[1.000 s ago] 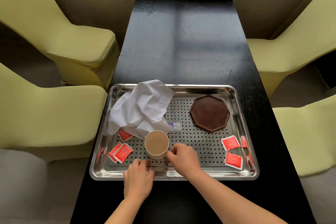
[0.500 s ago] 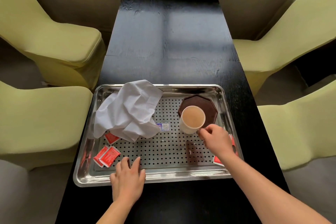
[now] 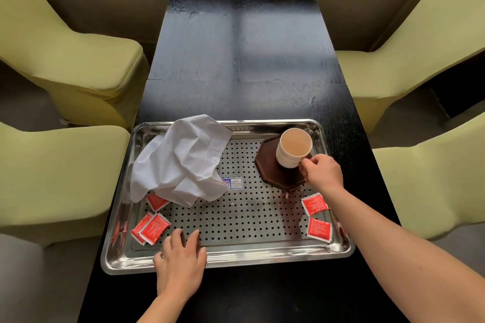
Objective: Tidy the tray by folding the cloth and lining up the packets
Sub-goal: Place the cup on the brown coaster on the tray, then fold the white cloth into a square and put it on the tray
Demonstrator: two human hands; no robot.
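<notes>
The cup (image 3: 294,148) has moved over the coaster (image 3: 270,169), right grip (image 3: 322,174) pinching it; left grip (image 3: 181,262) flat, beside packets (image 3: 153,228).

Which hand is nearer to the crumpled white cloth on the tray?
Left. The left hand rests on the front rim of the tray, in front of the cloth. The right hand is farther, across the tray to the cloth's right, holding the cup at the coaster.

Long black wood-grain table (image 3: 244,55) running up the centre, yellow-green chairs (image 3: 78,60) on both sides, grey floor (image 3: 23,283) in the lower corners
</notes>
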